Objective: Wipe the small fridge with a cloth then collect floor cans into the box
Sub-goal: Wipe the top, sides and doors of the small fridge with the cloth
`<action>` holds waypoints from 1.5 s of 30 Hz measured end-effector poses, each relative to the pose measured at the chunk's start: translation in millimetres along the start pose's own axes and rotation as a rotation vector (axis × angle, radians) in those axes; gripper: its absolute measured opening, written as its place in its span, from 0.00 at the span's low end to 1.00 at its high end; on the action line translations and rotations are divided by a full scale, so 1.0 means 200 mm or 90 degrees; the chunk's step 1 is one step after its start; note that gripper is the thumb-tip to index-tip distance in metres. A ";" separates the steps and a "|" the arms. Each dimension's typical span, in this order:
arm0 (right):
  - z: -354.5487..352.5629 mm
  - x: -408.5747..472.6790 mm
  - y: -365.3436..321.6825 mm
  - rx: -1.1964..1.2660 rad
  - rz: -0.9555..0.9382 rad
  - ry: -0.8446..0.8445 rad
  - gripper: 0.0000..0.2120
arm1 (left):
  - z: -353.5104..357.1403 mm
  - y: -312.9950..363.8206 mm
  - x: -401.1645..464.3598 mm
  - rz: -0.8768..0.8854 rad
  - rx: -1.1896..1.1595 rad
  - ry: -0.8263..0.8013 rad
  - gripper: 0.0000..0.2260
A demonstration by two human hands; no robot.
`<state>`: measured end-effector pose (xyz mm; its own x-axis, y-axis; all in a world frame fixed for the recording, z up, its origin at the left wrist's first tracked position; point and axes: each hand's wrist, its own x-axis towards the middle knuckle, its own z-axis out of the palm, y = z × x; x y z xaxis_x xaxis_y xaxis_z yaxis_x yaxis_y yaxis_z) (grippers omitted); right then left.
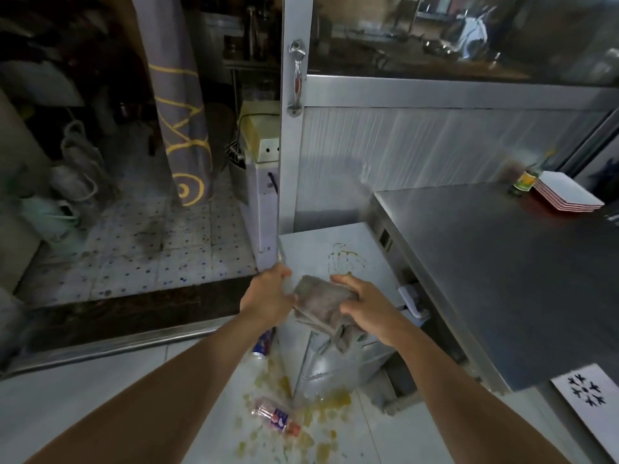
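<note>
The small grey fridge (335,242) stands below me, its top marked by a yellow-brown stain (345,259). Above its front edge both my hands hold a folded grey-brown cloth (321,301). My right hand (363,304) grips the cloth's right side, fingers curled over it. My left hand (268,296) holds its left edge. On the floor lie a blue can (264,343), partly hidden by my left forearm, and a pink can (276,418) on its side.
Yellow spill patches (321,410) spread over the white floor tiles around the cans. A steel counter (502,262) stands right of the fridge with a bottle (527,179) and stacked trays (566,192). A metal door frame (291,128) rises behind the fridge.
</note>
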<state>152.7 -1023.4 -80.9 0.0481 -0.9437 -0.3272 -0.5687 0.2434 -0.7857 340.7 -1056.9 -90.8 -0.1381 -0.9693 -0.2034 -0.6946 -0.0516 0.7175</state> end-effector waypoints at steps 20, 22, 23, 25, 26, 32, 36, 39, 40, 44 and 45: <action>0.26 1.31 0.33 -0.419 -0.073 0.059 0.34 | 0.19 -0.33 1.02 -0.036 0.065 -0.046 0.16; 0.30 1.37 0.39 -0.421 -0.085 0.079 0.32 | 0.20 -0.39 1.10 -0.025 0.074 -0.067 0.17; 0.31 1.40 0.41 -0.436 -0.097 0.081 0.31 | 0.20 -0.41 1.14 -0.019 0.075 -0.073 0.17; 0.33 1.46 0.45 -0.474 -0.105 0.052 0.29 | 0.20 -0.46 1.22 -0.016 0.079 -0.081 0.18; 0.35 1.48 0.46 -0.493 -0.109 0.038 0.28 | 0.20 -0.49 1.26 -0.019 0.080 -0.082 0.18; 0.50 1.52 0.48 -0.537 -0.122 0.069 0.31 | 0.23 -0.59 1.47 -0.026 0.082 -0.093 0.22; 0.48 1.73 0.41 -0.557 -0.145 0.059 0.28 | 0.26 -0.65 1.55 -0.037 0.079 -0.101 0.25; 0.48 1.89 0.35 -0.565 -0.169 0.062 0.25 | 0.27 -0.69 1.56 -0.035 0.088 -0.101 0.26; 0.49 1.90 0.34 -0.571 -0.174 0.070 0.25 | 0.27 -0.70 1.57 -0.039 0.085 -0.102 0.26; 0.50 1.76 0.39 -0.598 -0.218 0.059 0.23 | 0.25 -0.71 1.55 -0.059 0.060 -0.090 0.27; 0.50 1.69 0.40 -0.596 -0.227 0.058 0.23 | 0.24 -0.71 1.54 -0.062 0.053 -0.089 0.28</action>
<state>205.4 -1300.7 -306.9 0.3010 -0.9502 -0.0809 -0.9518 -0.2940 -0.0879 362.5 -1336.3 -287.3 -0.1602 -0.9173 -0.3645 -0.7646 -0.1182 0.6335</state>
